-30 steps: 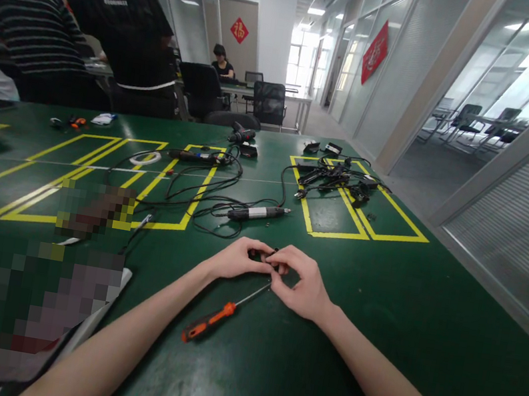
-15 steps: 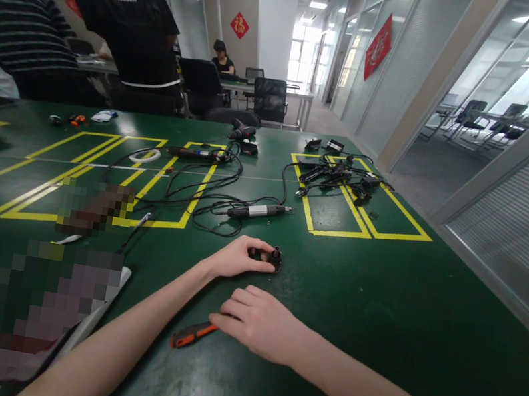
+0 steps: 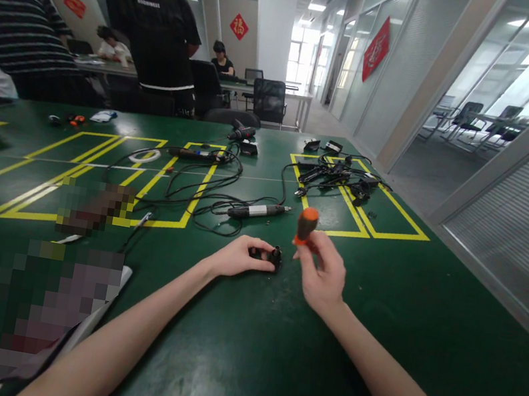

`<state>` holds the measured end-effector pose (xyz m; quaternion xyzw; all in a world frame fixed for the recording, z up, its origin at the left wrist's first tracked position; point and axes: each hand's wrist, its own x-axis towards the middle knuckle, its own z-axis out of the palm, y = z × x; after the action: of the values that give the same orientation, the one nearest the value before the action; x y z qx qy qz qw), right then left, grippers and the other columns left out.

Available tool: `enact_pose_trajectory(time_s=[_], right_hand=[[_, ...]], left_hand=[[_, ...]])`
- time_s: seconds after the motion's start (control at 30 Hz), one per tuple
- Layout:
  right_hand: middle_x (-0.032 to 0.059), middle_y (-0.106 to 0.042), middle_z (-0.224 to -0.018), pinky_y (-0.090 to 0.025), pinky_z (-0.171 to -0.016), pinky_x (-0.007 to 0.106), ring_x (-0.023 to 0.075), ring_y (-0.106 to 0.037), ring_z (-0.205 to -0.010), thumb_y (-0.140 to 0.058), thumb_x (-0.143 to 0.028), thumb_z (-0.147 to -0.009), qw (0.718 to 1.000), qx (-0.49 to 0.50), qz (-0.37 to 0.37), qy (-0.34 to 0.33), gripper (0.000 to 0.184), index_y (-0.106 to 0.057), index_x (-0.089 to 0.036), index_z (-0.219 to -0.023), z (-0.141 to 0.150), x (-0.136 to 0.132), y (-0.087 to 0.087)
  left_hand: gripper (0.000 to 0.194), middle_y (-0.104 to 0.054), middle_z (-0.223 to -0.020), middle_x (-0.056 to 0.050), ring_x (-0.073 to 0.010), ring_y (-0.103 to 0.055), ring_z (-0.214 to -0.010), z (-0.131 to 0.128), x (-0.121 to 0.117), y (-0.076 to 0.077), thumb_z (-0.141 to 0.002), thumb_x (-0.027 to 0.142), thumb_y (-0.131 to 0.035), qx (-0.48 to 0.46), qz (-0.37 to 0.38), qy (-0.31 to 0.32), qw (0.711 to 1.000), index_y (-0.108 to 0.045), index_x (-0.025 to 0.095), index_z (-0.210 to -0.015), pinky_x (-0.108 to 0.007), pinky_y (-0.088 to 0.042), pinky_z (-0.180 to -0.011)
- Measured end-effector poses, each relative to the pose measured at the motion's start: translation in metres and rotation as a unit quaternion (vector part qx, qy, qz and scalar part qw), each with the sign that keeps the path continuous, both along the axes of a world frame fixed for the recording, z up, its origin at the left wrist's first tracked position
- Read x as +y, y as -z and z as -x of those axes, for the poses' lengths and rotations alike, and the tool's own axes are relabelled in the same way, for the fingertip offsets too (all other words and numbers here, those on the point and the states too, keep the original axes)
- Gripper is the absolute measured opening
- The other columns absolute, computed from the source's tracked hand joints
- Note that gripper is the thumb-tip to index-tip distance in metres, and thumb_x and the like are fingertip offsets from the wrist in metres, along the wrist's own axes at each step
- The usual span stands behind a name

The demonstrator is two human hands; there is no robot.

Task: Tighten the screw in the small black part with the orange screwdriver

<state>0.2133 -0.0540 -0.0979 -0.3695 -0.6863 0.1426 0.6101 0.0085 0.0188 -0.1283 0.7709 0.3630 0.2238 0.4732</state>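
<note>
From the head view, I can see the left hand (image 3: 238, 258) low at the green tabletop (image 3: 197, 356), thumb and fingers pinching a small, dark part with a short upright stub (image 3: 276, 257). Just to the right, the right hand (image 3: 324, 277) grips an orange-and-black plastic-handled screwdriver (image 3: 307, 224), handle upright above the table; I can't make out its shaft. Beyond them lies a silver-and-black cylindrical tool (image 3: 257, 211) beside looped black cable (image 3: 208, 201).

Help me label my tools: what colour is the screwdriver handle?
The screwdriver handle is orange with dark sections, seen in the head view.
</note>
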Motion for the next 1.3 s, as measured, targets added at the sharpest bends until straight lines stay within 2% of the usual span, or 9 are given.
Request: enact_pose_trajectory(time_s=[0.07,0.17,0.33,0.7,0.87,1.03,1.2,1.3], right_hand=[[0.0064,-0.07,-0.097,-0.058,-0.068,0.037,0.0184,-0.064,-0.07,-0.055,-0.026,-0.102,0.996,0.083,0.04,0.016,0.024,-0.064,-0.025,-0.124,-0.005,0.006,0.002],[0.0042,-0.069,-0.092,-0.058,-0.067,0.035,0.017,-0.063,-0.068,-0.057,-0.031,-0.101,0.989,0.131,0.066,-0.004,0.022,-0.062,-0.025,-0.123,-0.005,0.009,0.006],[0.0046,-0.07,-0.098,-0.059,-0.073,0.035,0.0168,-0.066,-0.073,-0.057,-0.031,-0.102,0.992,0.085,0.086,-0.044,0.025,-0.062,-0.024,-0.125,0.001,0.007,0.012],[0.0061,-0.071,-0.103,-0.059,-0.075,0.035,0.0189,-0.067,-0.079,-0.061,-0.03,-0.099,0.996,0.029,0.081,-0.024,0.03,-0.062,-0.024,-0.128,-0.003,0.015,0.02],[0.0067,-0.071,-0.101,-0.058,-0.074,0.036,0.0211,-0.067,-0.081,-0.06,-0.032,-0.099,0.995,0.023,0.09,-0.024,0.029,-0.066,-0.024,-0.127,-0.004,0.013,0.016],[0.0049,-0.067,-0.093,-0.056,-0.073,0.034,0.0183,-0.063,-0.074,-0.053,-0.031,-0.102,0.993,0.009,0.109,-0.047,0.031,-0.066,-0.023,-0.129,-0.002,0.01,0.008],[0.0025,-0.063,-0.09,-0.055,-0.068,0.031,0.0147,-0.06,-0.068,-0.052,-0.032,-0.103,0.985,0.046,0.138,-0.088,0.032,-0.059,-0.023,-0.133,-0.001,0.011,0.01],[0.0026,-0.064,-0.095,-0.057,-0.07,0.03,0.015,-0.064,-0.074,-0.057,-0.031,-0.101,0.984,0.079,0.132,-0.091,0.035,-0.053,-0.024,-0.135,0.0,0.014,0.014]], left_hand=[[0.045,-0.07,-0.082,-0.002,-0.0147,-0.057,-0.074,-0.001,-0.001,-0.002,-0.078,0.047,-0.081,0.01,-0.011,0.003,1.0,-0.079,0.015,-0.11,-0.025,-0.042,-0.069],[0.044,-0.071,-0.087,-0.002,-0.0168,-0.058,-0.081,-0.001,-0.001,-0.004,-0.081,0.046,-0.079,0.017,-0.031,0.015,0.999,-0.079,0.018,-0.115,-0.026,-0.043,-0.075],[0.039,-0.071,-0.092,-0.005,-0.0202,-0.059,-0.089,-0.001,0.0,-0.004,-0.085,0.046,-0.076,0.026,-0.055,0.048,0.997,-0.08,0.022,-0.115,-0.029,-0.045,-0.082],[0.038,-0.067,-0.091,-0.004,-0.0196,-0.058,-0.086,0.0,0.001,0.001,-0.087,0.047,-0.075,0.036,-0.071,0.048,0.996,-0.08,0.023,-0.115,-0.028,-0.044,-0.082],[0.037,-0.067,-0.089,-0.004,-0.0196,-0.058,-0.085,0.0,0.002,0.001,-0.086,0.048,-0.075,0.038,-0.072,0.048,0.996,-0.08,0.023,-0.113,-0.028,-0.044,-0.08],[0.037,-0.066,-0.09,-0.003,-0.0193,-0.058,-0.085,0.0,0.002,0.002,-0.087,0.048,-0.074,0.041,-0.073,0.048,0.995,-0.08,0.024,-0.113,-0.027,-0.043,-0.08],[0.035,-0.066,-0.089,-0.002,-0.0186,-0.058,-0.085,0.0,0.001,0.001,-0.087,0.046,-0.075,0.039,-0.071,0.048,0.996,-0.08,0.024,-0.113,-0.026,-0.043,-0.08],[0.036,-0.066,-0.087,-0.002,-0.0185,-0.057,-0.084,-0.001,0.001,0.0,-0.086,0.046,-0.075,0.039,-0.07,0.042,0.996,-0.08,0.023,-0.114,-0.026,-0.043,-0.078]])
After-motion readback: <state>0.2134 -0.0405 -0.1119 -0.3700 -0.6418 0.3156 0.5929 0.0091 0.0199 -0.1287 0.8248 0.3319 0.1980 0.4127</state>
